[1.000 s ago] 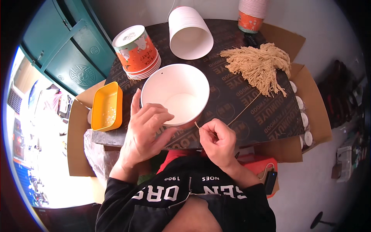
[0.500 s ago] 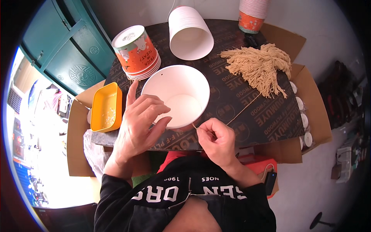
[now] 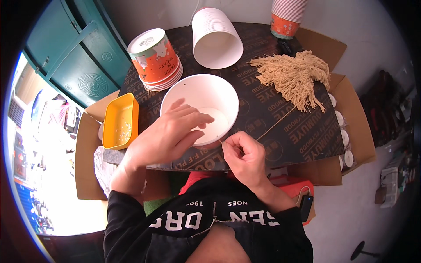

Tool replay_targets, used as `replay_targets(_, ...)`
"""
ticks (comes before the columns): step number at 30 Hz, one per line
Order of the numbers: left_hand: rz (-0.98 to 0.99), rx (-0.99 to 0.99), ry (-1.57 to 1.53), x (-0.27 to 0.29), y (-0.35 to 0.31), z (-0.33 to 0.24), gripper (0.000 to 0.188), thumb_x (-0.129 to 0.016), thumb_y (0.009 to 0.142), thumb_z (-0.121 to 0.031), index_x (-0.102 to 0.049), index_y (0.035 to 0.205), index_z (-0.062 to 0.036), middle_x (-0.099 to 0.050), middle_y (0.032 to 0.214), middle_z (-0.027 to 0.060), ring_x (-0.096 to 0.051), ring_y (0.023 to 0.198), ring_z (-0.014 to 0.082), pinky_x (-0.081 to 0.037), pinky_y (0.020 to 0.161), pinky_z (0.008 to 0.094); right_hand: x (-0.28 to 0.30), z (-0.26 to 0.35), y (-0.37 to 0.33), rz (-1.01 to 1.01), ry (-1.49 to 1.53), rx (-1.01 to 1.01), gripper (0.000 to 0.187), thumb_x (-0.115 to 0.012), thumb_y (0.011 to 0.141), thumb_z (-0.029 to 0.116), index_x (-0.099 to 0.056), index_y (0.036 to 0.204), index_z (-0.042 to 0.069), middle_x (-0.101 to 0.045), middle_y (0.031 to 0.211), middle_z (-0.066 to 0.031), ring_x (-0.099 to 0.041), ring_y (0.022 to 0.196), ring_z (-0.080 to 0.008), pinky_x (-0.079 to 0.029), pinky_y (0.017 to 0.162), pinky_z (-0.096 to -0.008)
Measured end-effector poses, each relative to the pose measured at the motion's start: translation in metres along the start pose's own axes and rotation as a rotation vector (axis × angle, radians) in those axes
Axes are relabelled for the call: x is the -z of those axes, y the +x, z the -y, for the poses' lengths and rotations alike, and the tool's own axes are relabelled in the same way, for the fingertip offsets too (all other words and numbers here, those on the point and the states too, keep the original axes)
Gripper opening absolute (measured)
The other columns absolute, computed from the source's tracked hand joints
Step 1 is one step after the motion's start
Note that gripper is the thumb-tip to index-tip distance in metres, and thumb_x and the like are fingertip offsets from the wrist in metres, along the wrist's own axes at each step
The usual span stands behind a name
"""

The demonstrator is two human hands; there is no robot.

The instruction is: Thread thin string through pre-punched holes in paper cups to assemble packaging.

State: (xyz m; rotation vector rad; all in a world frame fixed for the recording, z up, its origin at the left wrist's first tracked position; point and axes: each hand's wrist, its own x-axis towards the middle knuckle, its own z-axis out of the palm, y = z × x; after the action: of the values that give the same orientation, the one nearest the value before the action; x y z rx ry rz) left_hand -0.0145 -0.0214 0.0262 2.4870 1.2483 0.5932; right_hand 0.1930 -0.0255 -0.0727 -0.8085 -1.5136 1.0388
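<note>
A white paper bucket [image 3: 175,94] stands upright before me, its mouth facing up, with small holes near the rim. My left hand [image 3: 169,131] hangs over the bucket's near left rim, fingers loosely bent and apart above the inside, with nothing seen in them. At the near right rim, my right hand [image 3: 245,153] pinches the end of a thin tan cord [image 3: 275,125]. A short tip of it sticks out between the fingers toward the bucket wall. Beyond the hand the cord runs across the table to a heap of cut tan cords [image 3: 291,76].
An upturned stack of orange printed buckets [image 3: 155,61] stands at far left, beside a yellow tray [image 3: 135,120] with small white bits. White stacked buckets [image 3: 215,26] lie at the back; another stack [image 3: 285,26] is back right. Open cardboard boxes [image 3: 351,114] flank the dark table [image 3: 315,140].
My left hand has moved right and over the bucket's rim, its fingers now above the inside. The right hand has barely shifted, still pinching the cord.
</note>
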Motion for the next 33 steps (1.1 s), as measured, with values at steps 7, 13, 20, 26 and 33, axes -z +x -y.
replay_targets(7,0.297,-0.124,-0.24,0.0,0.034,0.018,0.028,-0.063,0.089,-0.009,-0.065,0.116,-0.0013,-0.066,0.1,0.0154,-0.061,0.097,0.0321,-0.047,0.087,0.0399,-0.006,-0.001,0.004,-0.043,-0.034,0.058,0.01,-0.068,0.084,-0.005,-0.059,0.082,-0.001,-0.058,0.071,-0.0036,-0.052,0.058,-0.0058,-0.042,0.052,-0.0236)
replay_targets(13,0.324,-0.006,-0.25,-0.004,0.034,0.016,0.014,-0.062,0.085,-0.01,-0.066,0.087,0.0034,-0.066,0.08,0.0178,-0.064,0.078,0.0318,-0.049,0.073,0.0379,-0.008,-0.003,0.005,-0.071,-0.047,0.099,0.009,-0.068,0.085,-0.004,-0.059,0.085,-0.001,-0.061,0.074,-0.0072,-0.058,0.059,-0.0101,-0.045,0.051,-0.0261)
replay_targets(20,0.031,0.161,-0.402,-0.012,0.016,0.003,0.009,-0.063,0.084,-0.005,-0.061,0.078,0.002,-0.063,0.074,0.0095,-0.062,0.072,0.0178,-0.047,0.065,0.031,-0.004,-0.014,0.008,0.011,-0.082,0.097,0.007,-0.067,0.088,0.0,-0.061,0.091,-0.002,-0.064,0.079,-0.0146,-0.065,0.065,-0.0257,-0.048,0.057,-0.033)
replay_targets(26,-0.046,0.235,-0.44,-0.013,0.022,-0.005,0.015,-0.062,0.081,0.001,-0.053,0.07,-0.0002,-0.064,0.089,0.0088,-0.056,0.075,0.0133,-0.045,0.066,0.0269,-0.008,-0.023,0.029,0.096,0.025,0.074,0.008,-0.064,0.092,0.005,-0.062,0.092,-0.003,-0.063,0.08,-0.0163,-0.064,0.07,-0.0265,-0.048,0.062,-0.0332)
replay_targets(33,-0.081,0.285,-0.685,-0.02,0.024,0.004,0.012,-0.063,0.089,-0.002,-0.061,0.078,0.0035,-0.061,0.067,0.0015,-0.056,0.06,0.0048,-0.043,0.05,0.0225,-0.004,-0.011,0.037,0.172,-0.066,0.037,0.009,-0.064,0.091,0.006,-0.063,0.093,-0.002,-0.065,0.081,-0.0182,-0.066,0.07,-0.0301,-0.05,0.063,-0.0345)
